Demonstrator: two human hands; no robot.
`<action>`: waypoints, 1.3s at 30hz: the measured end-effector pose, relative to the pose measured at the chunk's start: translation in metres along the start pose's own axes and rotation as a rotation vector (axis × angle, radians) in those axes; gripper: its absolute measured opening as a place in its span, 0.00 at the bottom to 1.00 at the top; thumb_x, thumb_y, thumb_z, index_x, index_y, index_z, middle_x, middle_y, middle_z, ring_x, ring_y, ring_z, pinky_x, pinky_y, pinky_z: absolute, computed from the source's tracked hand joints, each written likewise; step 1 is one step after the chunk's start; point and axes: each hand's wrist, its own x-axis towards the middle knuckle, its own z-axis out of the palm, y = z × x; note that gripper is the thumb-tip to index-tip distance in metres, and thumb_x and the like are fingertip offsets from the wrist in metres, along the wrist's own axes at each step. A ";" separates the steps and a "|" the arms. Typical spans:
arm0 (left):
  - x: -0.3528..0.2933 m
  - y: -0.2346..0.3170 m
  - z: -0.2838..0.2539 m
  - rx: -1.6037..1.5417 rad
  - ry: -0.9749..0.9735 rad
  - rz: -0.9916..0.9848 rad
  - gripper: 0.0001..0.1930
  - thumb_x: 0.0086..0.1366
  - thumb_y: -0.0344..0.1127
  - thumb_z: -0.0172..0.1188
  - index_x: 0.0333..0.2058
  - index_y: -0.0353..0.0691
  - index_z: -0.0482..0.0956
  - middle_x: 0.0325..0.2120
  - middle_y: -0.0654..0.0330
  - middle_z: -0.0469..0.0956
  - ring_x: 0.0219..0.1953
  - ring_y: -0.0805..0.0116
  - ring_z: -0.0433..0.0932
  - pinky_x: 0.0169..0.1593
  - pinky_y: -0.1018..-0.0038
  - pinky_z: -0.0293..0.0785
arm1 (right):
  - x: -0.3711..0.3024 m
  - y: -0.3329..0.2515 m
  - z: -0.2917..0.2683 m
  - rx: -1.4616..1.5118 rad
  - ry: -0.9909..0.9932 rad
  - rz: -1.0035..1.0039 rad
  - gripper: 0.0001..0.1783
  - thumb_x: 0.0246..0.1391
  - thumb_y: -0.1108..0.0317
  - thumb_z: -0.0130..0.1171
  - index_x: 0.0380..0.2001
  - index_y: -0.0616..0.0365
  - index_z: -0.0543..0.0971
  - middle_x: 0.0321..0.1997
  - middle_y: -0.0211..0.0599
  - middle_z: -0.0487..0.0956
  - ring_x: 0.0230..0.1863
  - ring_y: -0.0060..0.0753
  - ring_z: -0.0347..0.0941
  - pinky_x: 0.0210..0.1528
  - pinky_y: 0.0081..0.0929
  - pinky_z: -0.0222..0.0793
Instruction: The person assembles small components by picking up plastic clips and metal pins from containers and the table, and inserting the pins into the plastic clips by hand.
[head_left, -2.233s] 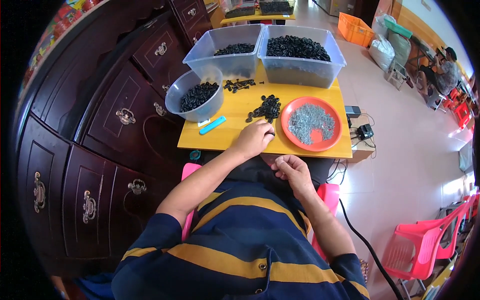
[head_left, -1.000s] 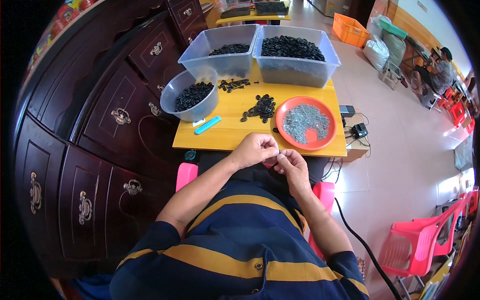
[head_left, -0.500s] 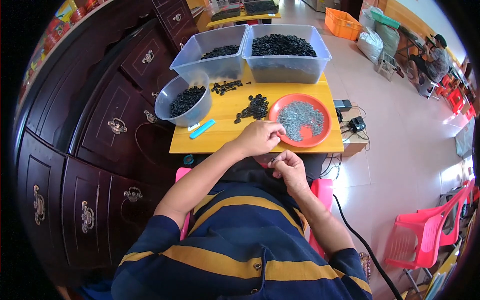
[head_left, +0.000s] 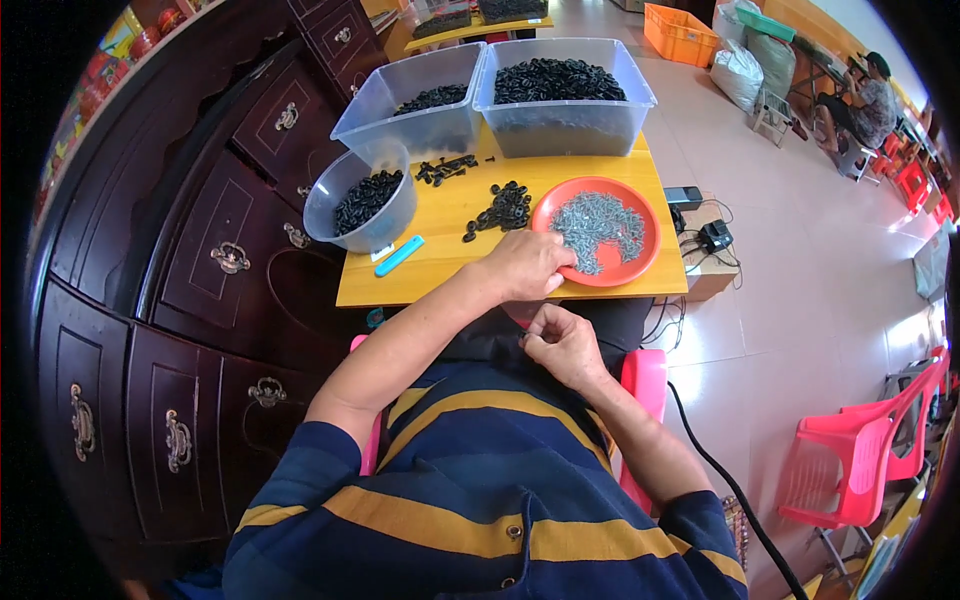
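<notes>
Left hand (head_left: 525, 267) at the red plate (head_left: 652, 235)!
Fingers bent at its rim, grip unclear, metal pieces (head_left: 592, 218) just beyond; right hand (head_left: 565, 346) pinches a small dark piece (head_left: 523, 341) at its fingertips.

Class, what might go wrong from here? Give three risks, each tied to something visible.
The left hand is at the rim of the red plate; a bump might spill its silvery pieces.
Loose black pieces lie beside the plate, so some might be brushed off.
The right hand seems to pinch a small dark piece clear of the table; it might drop.
</notes>
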 end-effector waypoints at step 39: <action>-0.060 0.000 0.034 -1.307 0.391 -0.322 0.05 0.68 0.31 0.59 0.37 0.37 0.80 0.28 0.68 0.78 0.27 0.81 0.75 0.33 0.82 0.75 | 0.007 -0.013 -0.012 0.726 -0.017 0.209 0.09 0.58 0.76 0.58 0.42 0.60 0.72 0.38 0.36 0.83 0.32 0.20 0.77 0.35 0.16 0.70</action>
